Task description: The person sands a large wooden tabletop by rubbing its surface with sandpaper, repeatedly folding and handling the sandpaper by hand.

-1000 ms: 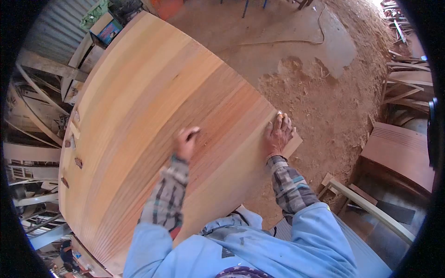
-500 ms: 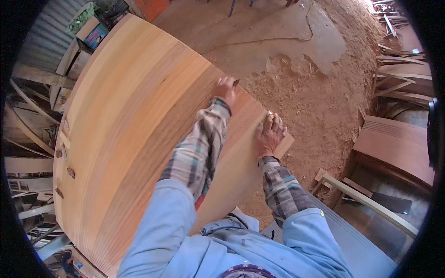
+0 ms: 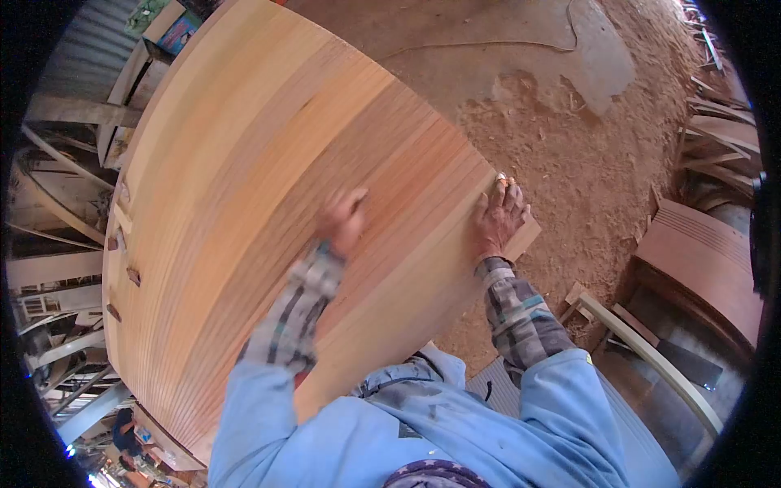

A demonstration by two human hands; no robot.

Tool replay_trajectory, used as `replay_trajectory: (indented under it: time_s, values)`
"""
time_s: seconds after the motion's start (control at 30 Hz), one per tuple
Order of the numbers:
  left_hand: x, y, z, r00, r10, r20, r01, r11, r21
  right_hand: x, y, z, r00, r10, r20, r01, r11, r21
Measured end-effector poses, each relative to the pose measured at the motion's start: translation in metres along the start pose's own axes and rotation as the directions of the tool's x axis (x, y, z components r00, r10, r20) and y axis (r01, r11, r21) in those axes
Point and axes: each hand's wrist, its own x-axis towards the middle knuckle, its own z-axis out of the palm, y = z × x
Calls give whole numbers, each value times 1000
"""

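THING: wooden panel, right corner beside right hand | STATE R: spread flat | STATE L: left hand blurred over panel middle, grip cannot be told | RISK: light right-hand pressure could let panel shift; a jolt could drop small wood pieces near left edge

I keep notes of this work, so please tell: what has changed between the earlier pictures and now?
The left hand went out to the far edge of the wooden board, then came back towards its middle; blur hides what it holds. The right hand stays on the board's right end.
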Motion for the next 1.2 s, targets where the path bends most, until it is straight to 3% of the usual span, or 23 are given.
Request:
replay_trajectory:
  time_s: [0.1, 0.13, 0.2, 0.23, 0.33, 0.4, 0.47, 0.5, 0.53, 0.6, 0.63, 0.7, 0.73, 0.77, 0.8, 0.83, 0.87, 0.93, 1.03, 1.07, 1.1, 1.13, 1.2]
  values:
    - [103, 34, 92, 951, 274, -143, -284, 958, -51, 0, -2, -1, 997, -34, -68, 30, 998, -55]
    - [118, 42, 113, 966, 229, -124, -227, 973, 28, -1, -4, -4, 995, -58, -75, 54, 997, -49]
    - [121, 32, 119, 931, 364, -26, -362, 930, 63, -2, -4, -6, 998, -28, -52, 25, 997, -73]
    - [104, 24, 95, 950, 309, -51, -302, 947, 113, 0, -4, -7, 993, -71, -90, 63, 994, -87]
    - [14, 0, 20, 974, 227, 11, -226, 967, 118, 1, -5, -8, 993, -94, 74, 98, 994, -47]
    - [-71, -38, -55, 988, 154, -21, -153, 986, 64, -3, -2, 2, 996, -54, -73, 47, 994, -97]
    - [-157, -80, -133, 998, 42, -42, -38, 995, 89, 0, 5, 12, 998, -47, -42, 42, 992, -118]
    - [-225, -111, -165, 994, 34, -99, -3, 955, 295, -1, 2, 9, 1000, -29, -13, 26, 988, -152]
    - [-263, -125, -203, 992, -117, -55, 128, 950, 285, -1, -2, 8, 999, -44, -17, 41, 989, -144]
    - [-303, -142, -230, 973, -220, -74, 232, 911, 342, -4, -7, 1, 1000, -11, -14, 7, 974, -226]
    - [-316, -151, -235, 947, -311, -84, 318, 862, 394, -5, -10, -3, 999, -29, -18, 25, 975, -219]
    - [-267, -137, -180, 995, -33, -98, 63, 943, 326, -5, -12, -6, 1000, 3, 0, -3, 977, -213]
    - [-240, -133, -132, 991, -38, -125, 73, 954, 292, -4, -9, -4, 1000, -26, -2, 25, 980, -200]
    - [-202, -136, -80, 985, 13, -172, -13, 1000, 2, -2, -2, 2, 999, -37, -4, 35, 978, -205]
    - [-155, -93, -59, 989, -120, -83, 114, 991, -75, -1, -2, 3, 999, -49, -9, 46, 977, -210]
    - [-116, -73, -24, 982, -63, -176, 53, 997, -61, -2, 2, 4, 997, -78, -21, 73, 977, -199]
    - [-86, -40, -34, 993, -118, 11, 116, 986, 122, -3, 0, 0, 999, -36, -5, 34, 981, -192]
    - [-65, -30, -3, 985, -153, -83, 170, 947, 273, 1, -7, -1, 1000, -23, 2, 23, 983, -180]
    - [-124, -52, -66, 989, -104, -101, 120, 980, 159, 2, 0, 12, 999, 37, 7, -33, 964, -263]
    - [-160, -96, -68, 957, -57, -285, 35, 996, -79, 0, 0, 11, 999, 35, 13, -30, 963, -267]
    - [-217, -138, -79, 931, -37, -362, 53, 998, 36, -2, 2, 10, 1000, 29, 0, -28, 969, -245]
    - [-264, -145, -137, 958, -154, -243, 162, 987, 13, -1, 4, 12, 1000, 22, -12, -25, 974, -223]
    - [-361, -197, -215, 940, -239, -243, 312, 891, 330, 2, 8, 18, 1000, 5, -15, -9, 967, -253]
